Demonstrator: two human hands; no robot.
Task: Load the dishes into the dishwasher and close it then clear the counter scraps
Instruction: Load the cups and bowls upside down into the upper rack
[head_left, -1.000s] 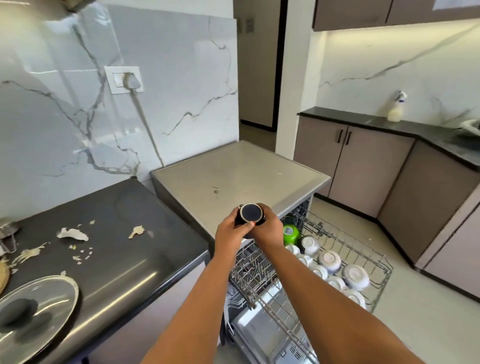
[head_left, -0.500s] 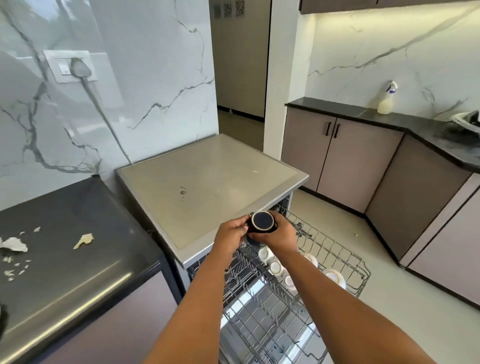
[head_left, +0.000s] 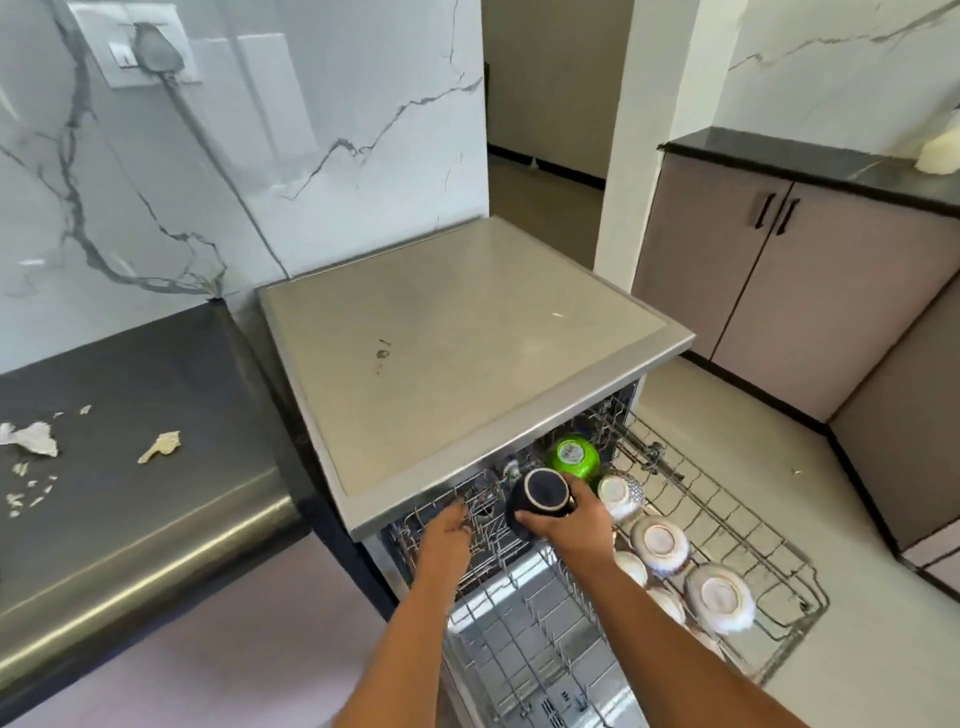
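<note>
While the scraps (head_left: 158, 447) lie on the worktop (head_left: 130, 519) far to your left, your left hand (head_left: 447, 535) rests on the upper rack (head_left: 727, 525) with fingers relaxed, gripping nothing. Just right of it, your right hand (head_left: 569, 522) has its grip clamped round the dark cup (head_left: 540, 496) — base up, mouth down, axis tilted toward you. The free tines sit below and left of the cup — probably lower it there, beside the green bowl (head_left: 574, 457).
</note>
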